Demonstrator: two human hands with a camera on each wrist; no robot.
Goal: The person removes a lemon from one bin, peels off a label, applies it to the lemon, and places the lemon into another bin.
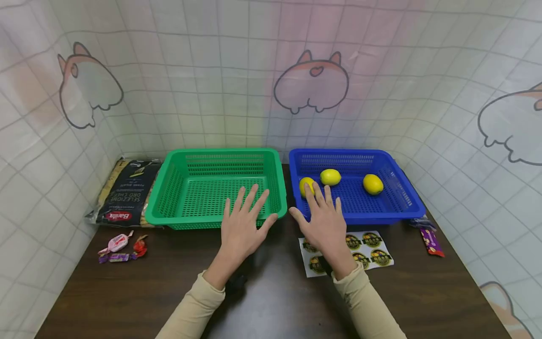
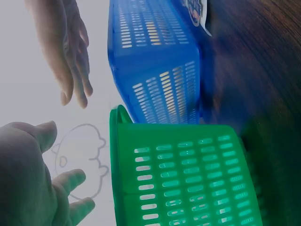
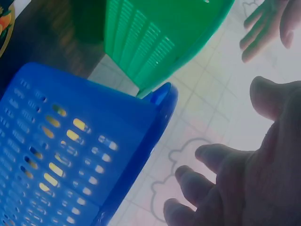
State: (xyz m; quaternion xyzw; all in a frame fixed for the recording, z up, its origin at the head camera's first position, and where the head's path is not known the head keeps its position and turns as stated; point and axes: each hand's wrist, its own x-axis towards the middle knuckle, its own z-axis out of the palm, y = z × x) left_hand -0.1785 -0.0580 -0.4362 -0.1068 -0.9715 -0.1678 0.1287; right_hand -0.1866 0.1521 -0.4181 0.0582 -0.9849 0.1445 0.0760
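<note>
The right hand (image 1: 323, 221) hovers with fingers spread wide and straight, holding nothing, above the near rim of the blue basket (image 1: 404, 207). Its fingertips sit just short of the nearest lemon (image 1: 306, 185), which lies in the basket's near left corner. Two more lemons rest on the basket floor, one (image 1: 330, 177) near the back left and one (image 1: 372, 184) toward the right, well apart from the others. The left hand (image 1: 243, 226) is equally flat and spread, holding nothing, over the near rim of the green basket (image 1: 169, 207), whose floor shows nothing in it.

A likely slip: the nearest lemon is tucked against the corner walls, so fingers coming down from above could knock it and send it rolling along the floor, or catch the rim and shift the light basket. The two baskets stand side by side, touching or nearly so, and a nudge to one would probably move the other.

On the table (image 1: 271, 292), a sheet of round stickers (image 1: 372, 247) lies under the right wrist and could be dragged by the sleeve. A pasta bag (image 1: 127, 193) leans beside the green basket on the left, wrapped sweets (image 1: 120, 247) sit in front of it, and a snack bar (image 1: 431, 240) lies right of the blue basket. The open room is the bare strip of table nearest the person; the patterned curtain walls close in tightly behind and on both sides.
</note>
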